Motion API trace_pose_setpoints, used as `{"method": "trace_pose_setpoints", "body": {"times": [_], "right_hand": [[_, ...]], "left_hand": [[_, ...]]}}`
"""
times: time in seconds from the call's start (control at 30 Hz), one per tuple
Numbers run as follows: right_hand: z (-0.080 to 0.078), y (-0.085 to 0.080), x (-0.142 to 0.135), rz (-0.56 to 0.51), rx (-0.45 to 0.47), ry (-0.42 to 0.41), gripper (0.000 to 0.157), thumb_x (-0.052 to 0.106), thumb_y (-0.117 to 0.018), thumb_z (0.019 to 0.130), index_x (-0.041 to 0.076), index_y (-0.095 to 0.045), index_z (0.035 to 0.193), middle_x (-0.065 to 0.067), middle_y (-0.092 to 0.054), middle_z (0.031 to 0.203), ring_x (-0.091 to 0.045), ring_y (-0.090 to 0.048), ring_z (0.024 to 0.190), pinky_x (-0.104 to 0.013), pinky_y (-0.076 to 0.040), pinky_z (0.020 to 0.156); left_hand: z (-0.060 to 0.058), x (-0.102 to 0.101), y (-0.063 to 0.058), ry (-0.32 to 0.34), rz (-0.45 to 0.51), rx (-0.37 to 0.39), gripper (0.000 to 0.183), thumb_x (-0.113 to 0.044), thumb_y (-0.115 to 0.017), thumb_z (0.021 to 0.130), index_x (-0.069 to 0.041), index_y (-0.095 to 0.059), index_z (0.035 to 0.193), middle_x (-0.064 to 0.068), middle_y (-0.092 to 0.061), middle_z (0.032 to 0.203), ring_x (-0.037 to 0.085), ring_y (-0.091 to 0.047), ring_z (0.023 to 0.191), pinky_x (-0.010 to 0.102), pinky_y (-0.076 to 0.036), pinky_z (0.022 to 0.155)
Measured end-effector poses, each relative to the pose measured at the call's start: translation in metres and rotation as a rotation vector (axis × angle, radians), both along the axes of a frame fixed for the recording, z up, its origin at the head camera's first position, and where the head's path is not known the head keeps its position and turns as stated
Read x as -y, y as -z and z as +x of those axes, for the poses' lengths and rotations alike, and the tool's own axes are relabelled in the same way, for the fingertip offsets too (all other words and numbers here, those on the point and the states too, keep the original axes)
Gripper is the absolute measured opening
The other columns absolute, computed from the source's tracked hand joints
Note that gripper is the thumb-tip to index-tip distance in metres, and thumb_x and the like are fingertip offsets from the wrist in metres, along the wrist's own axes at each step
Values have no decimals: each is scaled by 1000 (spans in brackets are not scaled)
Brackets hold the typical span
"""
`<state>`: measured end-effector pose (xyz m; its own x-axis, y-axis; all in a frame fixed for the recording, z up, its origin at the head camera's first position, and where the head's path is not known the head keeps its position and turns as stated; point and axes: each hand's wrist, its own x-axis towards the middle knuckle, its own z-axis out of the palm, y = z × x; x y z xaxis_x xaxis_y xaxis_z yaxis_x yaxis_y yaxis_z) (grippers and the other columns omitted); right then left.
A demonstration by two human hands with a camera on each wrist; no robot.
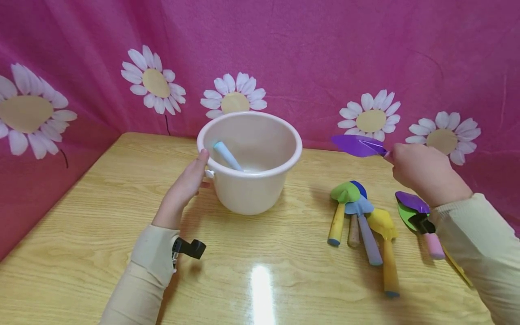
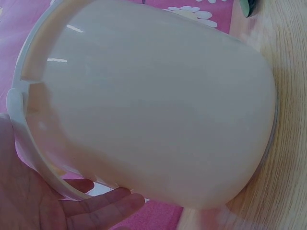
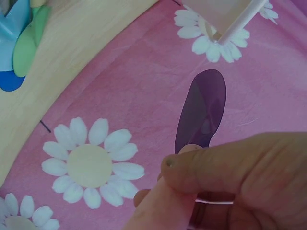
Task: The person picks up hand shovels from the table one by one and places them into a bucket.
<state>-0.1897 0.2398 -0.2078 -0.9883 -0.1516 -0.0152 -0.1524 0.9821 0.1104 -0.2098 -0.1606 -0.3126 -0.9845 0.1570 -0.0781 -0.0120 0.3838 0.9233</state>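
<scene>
A cream-white bucket (image 1: 252,192) stands upright on the wooden table. My left hand (image 1: 184,185) grips its near-left rim, the thumb at the edge and the fingers against the outer wall, as the left wrist view shows. Inside the bucket leans a light blue handle (image 1: 227,156); its lower end is hidden by the near wall. To the right of the bucket and above the table, my right hand (image 1: 424,171) holds a garden trowel (image 1: 359,146) by its pink handle (image 3: 165,206). Its purple blade points left, towards the bucket.
Right of the bucket lie several small garden tools in a pile, among them a green-headed one (image 1: 345,193) and a yellow one (image 1: 382,223). Another purple blade (image 1: 412,201) lies near my right sleeve. A pink flowered cloth (image 1: 300,54) hangs behind the table (image 1: 227,280).
</scene>
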Motion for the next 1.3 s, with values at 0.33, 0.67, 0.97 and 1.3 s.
{"method": "trace_pose_setpoints", "body": {"times": [0.33,0.67,0.97,1.3], "right_hand": [[-2,-7,18,1,-60,-60,13,5,-51,85,-6,-54,80,-9,-47,59,-26,-48,54,-46,-43,48],[0,-14,41,-12,-148,-140,4,-4,-50,80,-6,-53,79,-9,-45,59,-24,-42,49,-38,-38,42],[-3,-18,63,25,-213,-199,5,-4,-51,80,-7,-54,79,-11,-48,59,-27,-48,51,-47,-43,43],[-4,-14,82,49,-226,-200,5,-7,-51,78,-5,-54,75,-16,-52,62,-29,-51,52,-47,-46,44]], "left_hand": [[0,0,-1,7,-2,-8,73,-57,-8,91,-6,-19,142,27,-32,132,50,-43,108,66,-28,80],[0,0,0,0,-9,-4,73,-58,-8,91,-7,-19,142,26,-34,129,49,-44,108,64,-30,80],[0,1,1,-1,-20,-12,75,-59,-7,90,-4,-20,141,27,-35,126,49,-46,107,60,-34,78],[0,0,2,1,-20,-18,76,-62,-8,89,-9,-18,142,25,-34,128,48,-45,106,63,-31,80]]}}
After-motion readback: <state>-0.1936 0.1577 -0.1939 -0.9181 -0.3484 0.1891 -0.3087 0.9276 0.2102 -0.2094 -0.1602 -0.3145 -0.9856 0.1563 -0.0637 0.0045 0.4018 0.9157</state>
